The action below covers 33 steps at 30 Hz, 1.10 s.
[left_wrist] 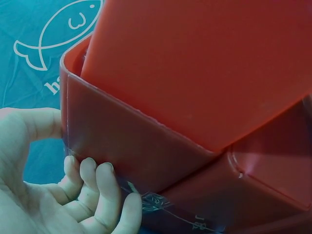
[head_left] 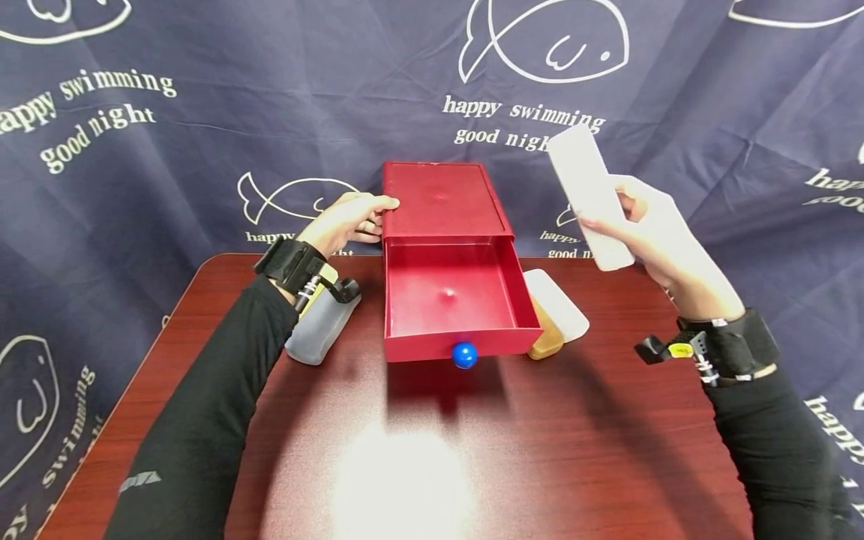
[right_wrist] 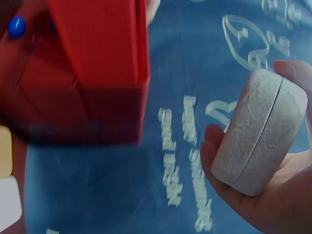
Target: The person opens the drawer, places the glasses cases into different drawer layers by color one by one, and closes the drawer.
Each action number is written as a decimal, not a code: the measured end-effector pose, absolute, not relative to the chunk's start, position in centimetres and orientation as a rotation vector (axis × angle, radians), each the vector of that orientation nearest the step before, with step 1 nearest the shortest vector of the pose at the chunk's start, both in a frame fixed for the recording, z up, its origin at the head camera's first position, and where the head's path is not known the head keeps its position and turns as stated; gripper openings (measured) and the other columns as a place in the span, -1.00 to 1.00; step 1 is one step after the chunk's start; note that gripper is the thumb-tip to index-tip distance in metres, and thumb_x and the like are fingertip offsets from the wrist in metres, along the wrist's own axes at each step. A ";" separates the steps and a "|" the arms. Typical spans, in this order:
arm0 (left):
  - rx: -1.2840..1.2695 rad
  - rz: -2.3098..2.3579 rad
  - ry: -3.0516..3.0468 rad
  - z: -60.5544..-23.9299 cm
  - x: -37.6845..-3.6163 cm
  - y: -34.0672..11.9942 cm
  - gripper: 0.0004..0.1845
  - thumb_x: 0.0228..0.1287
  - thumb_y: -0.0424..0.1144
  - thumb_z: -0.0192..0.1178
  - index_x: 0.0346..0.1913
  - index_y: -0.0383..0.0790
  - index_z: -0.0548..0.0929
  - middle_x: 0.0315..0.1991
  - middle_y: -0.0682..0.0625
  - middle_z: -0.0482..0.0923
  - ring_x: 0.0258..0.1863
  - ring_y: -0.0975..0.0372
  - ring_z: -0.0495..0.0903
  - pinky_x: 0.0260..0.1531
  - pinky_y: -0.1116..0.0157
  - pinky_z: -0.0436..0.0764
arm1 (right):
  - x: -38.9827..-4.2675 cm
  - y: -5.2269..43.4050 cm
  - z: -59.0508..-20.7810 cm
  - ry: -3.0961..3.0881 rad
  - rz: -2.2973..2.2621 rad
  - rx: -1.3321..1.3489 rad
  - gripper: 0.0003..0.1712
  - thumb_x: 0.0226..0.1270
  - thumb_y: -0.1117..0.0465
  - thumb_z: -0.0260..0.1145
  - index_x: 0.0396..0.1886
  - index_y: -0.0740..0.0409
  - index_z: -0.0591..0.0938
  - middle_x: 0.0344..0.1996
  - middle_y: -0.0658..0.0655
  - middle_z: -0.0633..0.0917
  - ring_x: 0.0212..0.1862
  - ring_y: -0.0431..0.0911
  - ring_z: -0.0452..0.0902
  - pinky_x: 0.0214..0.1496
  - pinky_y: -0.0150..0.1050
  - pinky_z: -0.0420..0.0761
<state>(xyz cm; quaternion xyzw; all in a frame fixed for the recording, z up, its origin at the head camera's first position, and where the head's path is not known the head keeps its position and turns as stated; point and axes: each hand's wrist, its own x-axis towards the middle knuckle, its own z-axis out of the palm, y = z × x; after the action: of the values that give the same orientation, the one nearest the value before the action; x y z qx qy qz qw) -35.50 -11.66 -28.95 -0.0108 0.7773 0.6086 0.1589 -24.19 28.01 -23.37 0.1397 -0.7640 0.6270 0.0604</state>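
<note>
A red plastic drawer box (head_left: 439, 199) stands at the back of the table, its drawer (head_left: 421, 346) pulled out toward me. A blue round knob (head_left: 464, 355) is on the drawer front, and the drawer's inside is bare. My left hand (head_left: 347, 221) grips the box's left side, thumb at the top edge and fingers bent against the wall (left_wrist: 122, 126). Up to the right of the box, my right hand (head_left: 651, 225) holds a white glasses case (head_left: 590, 199) between thumb and fingers. A seam runs along the case (right_wrist: 261, 131) in the right wrist view.
Left of the box lie a grey case (head_left: 324, 326) and a yellow one (head_left: 324, 279), partly behind my wrist. A tan case (head_left: 548, 334) and another white case (head_left: 559, 304) lie on the right. A blue printed curtain (head_left: 405, 90) hangs behind the table (head_left: 574, 450).
</note>
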 end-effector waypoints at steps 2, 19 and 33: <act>-0.035 1.733 2.236 -29.0 -35.5 -11.7 -0.69 0.35 0.01 0.22 -0.13 -0.17 0.48 -0.45 0.10 0.53 -0.49 0.31 0.62 -0.17 0.34 0.70 | -23.8 26.9 -22.5 -2.377 1.885 0.483 -0.58 0.27 0.44 0.40 0.07 0.03 0.63 -0.25 -0.06 0.76 -0.38 -0.26 0.68 -0.40 -0.41 0.68; -0.051 1.720 2.251 -28.9 -35.6 -11.5 -0.71 0.33 0.00 0.23 -0.20 -0.16 0.47 -0.47 0.08 0.47 -0.54 0.30 0.58 -0.11 0.30 0.69 | -22.9 19.2 -17.2 -3.045 0.687 0.854 -0.50 0.04 -0.06 0.61 0.00 -0.09 0.73 -0.29 -0.05 0.74 -0.25 -0.15 0.57 -0.19 -0.37 0.50; -0.045 1.728 2.236 -28.9 -35.5 -11.4 -0.73 0.35 -0.02 0.21 -0.17 -0.16 0.49 -0.52 0.11 0.51 -0.55 0.32 0.60 -0.08 0.28 0.69 | -24.5 13.6 -18.9 -3.417 0.103 0.742 -0.48 0.10 -0.17 0.51 -0.22 0.14 0.60 -0.34 0.11 0.60 -0.20 -0.02 0.52 -0.19 -0.19 0.46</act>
<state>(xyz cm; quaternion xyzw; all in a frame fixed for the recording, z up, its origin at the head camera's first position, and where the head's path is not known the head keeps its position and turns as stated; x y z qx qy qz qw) -35.48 -11.45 -28.85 -0.0156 0.7812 0.6040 0.1570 -24.54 13.64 -18.87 0.2089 -0.9613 0.0290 -0.1774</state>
